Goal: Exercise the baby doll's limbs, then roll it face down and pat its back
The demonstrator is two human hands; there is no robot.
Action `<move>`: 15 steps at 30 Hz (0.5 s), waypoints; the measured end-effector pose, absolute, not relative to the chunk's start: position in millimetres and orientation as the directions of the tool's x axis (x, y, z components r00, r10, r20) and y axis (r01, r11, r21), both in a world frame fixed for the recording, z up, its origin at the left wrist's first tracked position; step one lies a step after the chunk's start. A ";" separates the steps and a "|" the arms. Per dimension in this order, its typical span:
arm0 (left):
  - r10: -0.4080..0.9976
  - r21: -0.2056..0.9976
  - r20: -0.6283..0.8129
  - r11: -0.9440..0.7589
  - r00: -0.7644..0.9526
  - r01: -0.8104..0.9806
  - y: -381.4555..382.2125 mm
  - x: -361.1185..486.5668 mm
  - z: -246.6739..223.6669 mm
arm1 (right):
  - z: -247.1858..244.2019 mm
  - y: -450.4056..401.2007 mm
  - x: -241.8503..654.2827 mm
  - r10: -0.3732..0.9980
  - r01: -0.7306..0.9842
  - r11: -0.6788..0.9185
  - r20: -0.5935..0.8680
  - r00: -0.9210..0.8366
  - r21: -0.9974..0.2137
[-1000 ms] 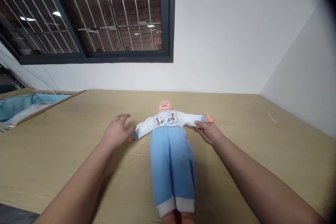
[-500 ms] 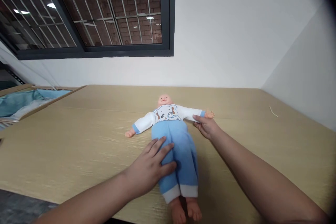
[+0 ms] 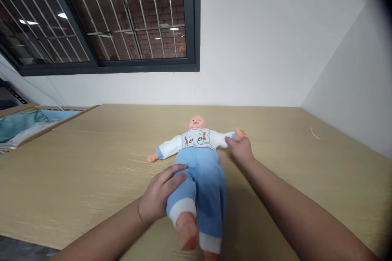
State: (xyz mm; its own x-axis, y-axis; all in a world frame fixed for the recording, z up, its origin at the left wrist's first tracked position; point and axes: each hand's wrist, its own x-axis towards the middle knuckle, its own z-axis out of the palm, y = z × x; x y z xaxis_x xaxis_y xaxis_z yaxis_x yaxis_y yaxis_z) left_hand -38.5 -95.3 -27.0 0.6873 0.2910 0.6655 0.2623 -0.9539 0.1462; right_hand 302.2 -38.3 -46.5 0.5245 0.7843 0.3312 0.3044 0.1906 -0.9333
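A baby doll (image 3: pixel 199 159) in a white elephant top and blue trousers lies on its back on the wooden table (image 3: pixel 76 163), head away from me. My left hand (image 3: pixel 159 193) grips the doll's left-side leg at the knee and holds it raised, foot toward me. My right hand (image 3: pixel 241 149) is closed on the doll's white sleeve near its wrist. The doll's other arm lies stretched out flat.
A wooden-framed cot or box (image 3: pixel 27 124) with blue-green fabric stands at the far left. A barred dark window (image 3: pixel 101 20) is set in the white wall behind. A small pale scrap (image 3: pixel 314 133) lies at the table's far right.
My left hand went from the doll's outstretched arm down to its trousers, then closed around one leg and lifted it. My right hand stayed on the sleeve.
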 end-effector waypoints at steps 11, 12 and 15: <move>0.333 0.445 0.565 -0.894 0.755 0.061 -77.5 -23.3 -4.8 | -0.2 -62.4 257.8 0.887 0.979 -0.016 0.450 0.106 -0.201; 0.344 0.493 0.537 -0.869 0.770 0.044 -73.9 -22.5 -3.6 | -0.5 -63.3 254.3 0.893 0.990 -0.005 0.445 0.067 -0.139; 0.369 0.618 0.446 -0.786 0.815 0.018 -62.5 -18.8 -1.6 | -3.5 -65.2 248.2 0.912 0.999 0.023 0.410 -0.009 -0.028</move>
State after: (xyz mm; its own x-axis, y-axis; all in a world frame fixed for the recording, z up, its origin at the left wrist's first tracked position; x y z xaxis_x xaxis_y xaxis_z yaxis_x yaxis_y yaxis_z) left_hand -18.8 -62.5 -1.6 0.8152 0.3694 0.4461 0.0180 -0.7860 0.6180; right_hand 248.2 -65.2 -3.5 -0.0093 0.9118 0.4105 0.9994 0.0227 -0.0277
